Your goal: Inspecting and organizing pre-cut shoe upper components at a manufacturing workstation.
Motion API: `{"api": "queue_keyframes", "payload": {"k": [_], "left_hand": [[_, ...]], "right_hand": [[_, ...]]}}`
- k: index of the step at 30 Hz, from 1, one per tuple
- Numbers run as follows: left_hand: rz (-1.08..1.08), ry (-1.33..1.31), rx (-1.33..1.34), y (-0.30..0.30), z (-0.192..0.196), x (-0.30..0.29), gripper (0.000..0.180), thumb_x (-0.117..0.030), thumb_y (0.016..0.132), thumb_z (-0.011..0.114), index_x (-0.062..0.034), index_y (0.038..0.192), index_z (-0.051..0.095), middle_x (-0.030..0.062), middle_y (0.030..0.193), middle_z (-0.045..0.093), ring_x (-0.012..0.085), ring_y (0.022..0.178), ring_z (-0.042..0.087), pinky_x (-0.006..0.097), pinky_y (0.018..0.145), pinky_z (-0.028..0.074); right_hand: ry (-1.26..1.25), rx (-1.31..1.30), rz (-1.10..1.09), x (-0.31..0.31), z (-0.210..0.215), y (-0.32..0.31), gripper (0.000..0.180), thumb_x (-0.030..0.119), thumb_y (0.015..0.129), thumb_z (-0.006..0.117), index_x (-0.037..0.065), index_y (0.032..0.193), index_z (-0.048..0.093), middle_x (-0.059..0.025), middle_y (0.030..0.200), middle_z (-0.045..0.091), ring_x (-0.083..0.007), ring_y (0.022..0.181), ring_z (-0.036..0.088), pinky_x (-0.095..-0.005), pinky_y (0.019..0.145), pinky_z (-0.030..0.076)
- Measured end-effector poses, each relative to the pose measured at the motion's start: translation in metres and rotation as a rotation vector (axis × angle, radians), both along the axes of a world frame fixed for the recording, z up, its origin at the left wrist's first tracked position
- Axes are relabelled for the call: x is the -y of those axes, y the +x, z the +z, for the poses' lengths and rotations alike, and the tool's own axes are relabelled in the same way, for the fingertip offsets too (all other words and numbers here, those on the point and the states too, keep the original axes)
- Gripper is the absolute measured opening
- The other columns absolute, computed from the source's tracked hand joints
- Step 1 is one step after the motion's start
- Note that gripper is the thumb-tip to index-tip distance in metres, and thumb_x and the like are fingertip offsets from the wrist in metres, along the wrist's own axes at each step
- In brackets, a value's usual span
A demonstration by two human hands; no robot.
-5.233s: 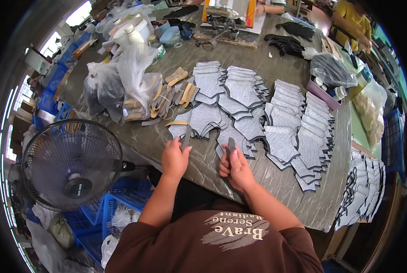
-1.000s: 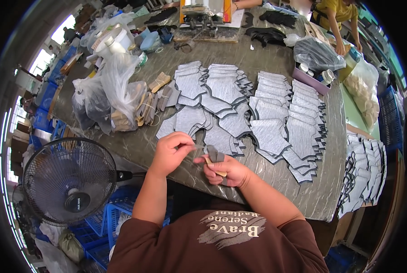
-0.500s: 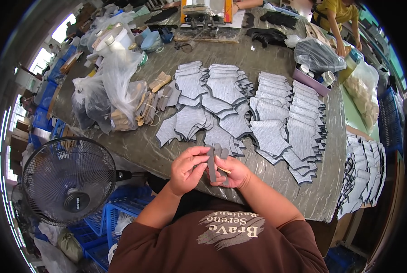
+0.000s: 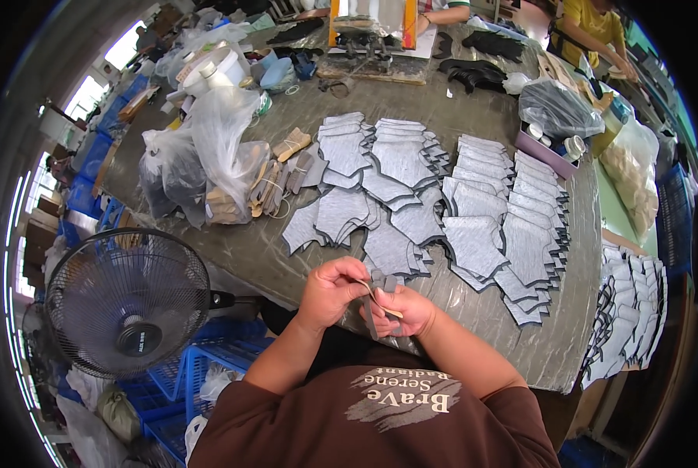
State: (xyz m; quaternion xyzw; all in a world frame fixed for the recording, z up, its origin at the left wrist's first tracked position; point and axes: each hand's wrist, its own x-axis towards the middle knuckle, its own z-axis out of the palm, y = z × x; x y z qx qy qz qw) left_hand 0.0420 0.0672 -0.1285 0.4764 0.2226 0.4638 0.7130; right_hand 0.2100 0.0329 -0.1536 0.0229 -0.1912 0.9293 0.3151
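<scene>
Head view, left to right: your left hand (image 4: pixel 329 292) pinches the top edge of a small grey fabric strip (image 4: pixel 374 306), fingers closed on it. Your right hand (image 4: pixel 405 312) cradles the same strip from below, fingers curled round it, at the near edge of the tabletop (image 4: pixel 512 343). Looks light, thin and floppy, so I'd grip it by the edges with both hands. Strip's full shape is hidden by your fingers. Grey cut fabric pieces (image 4: pixel 411 210) lie fanned just beyond.

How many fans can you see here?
1: a black fan with a round wire cage stands lower left, below the table edge, left of the left hand. Others may be out of view.
</scene>
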Motion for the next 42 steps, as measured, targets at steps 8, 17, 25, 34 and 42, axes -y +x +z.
{"api": "queue_keyframes", "payload": {"k": [8,17,25,34,42], "left_hand": [[-0.067,-0.129,-0.416,-0.012,0.042,-0.009,0.010,0.010,0.074,0.064,0.0021,0.082,0.063,0.0062,0.077,0.063,0.0112,0.063,0.059,0.021,0.056,0.047],[0.299,0.153,-0.376,0.005,0.027,-0.002,0.019,0.012,0.073,0.067,0.0018,0.088,0.062,0.0056,0.086,0.059,0.0091,0.072,0.058,0.021,0.061,0.048],[0.268,0.997,-0.826,0.012,0.037,-0.001,0.027,0.000,0.064,0.073,-0.0065,0.089,0.066,0.0067,0.092,0.060,0.0227,0.083,0.056,0.032,0.072,0.046],[0.136,0.970,-0.742,-0.022,0.022,0.016,0.017,0.002,0.070,0.068,-0.0007,0.086,0.064,0.0097,0.085,0.058,0.0256,0.076,0.055,0.033,0.066,0.046],[0.286,0.859,-0.995,-0.024,-0.018,0.044,0.025,0.008,0.074,0.057,0.0027,0.098,0.050,0.0197,0.109,0.053,0.0362,0.097,0.053,0.039,0.084,0.044]], "right_hand": [[-0.003,0.323,-0.195,-0.005,-0.001,0.000,0.046,0.050,0.086,0.057,0.004,0.091,0.056,-0.0022,0.067,0.050,-0.0070,0.049,0.036,-0.0208,0.045,0.027],[-0.131,0.292,-0.206,-0.002,-0.008,-0.005,0.042,0.049,0.082,0.062,0.008,0.088,0.054,0.0025,0.066,0.042,-0.0081,0.055,0.036,-0.0216,0.048,0.029],[-0.048,0.572,-0.079,0.001,0.005,-0.004,0.018,0.017,0.083,0.067,0.008,0.093,0.055,-0.0005,0.077,0.052,-0.0086,0.065,0.048,-0.0220,0.051,0.036],[0.813,1.294,-0.633,0.010,0.024,-0.016,0.018,0.002,0.078,0.061,0.002,0.092,0.050,-0.0131,0.076,0.055,-0.0282,0.062,0.052,-0.0347,0.058,0.044],[1.608,1.848,-0.755,0.018,0.007,-0.036,0.017,0.015,0.074,0.057,0.005,0.087,0.053,-0.0110,0.086,0.052,-0.0272,0.085,0.050,-0.0392,0.071,0.039]]}}
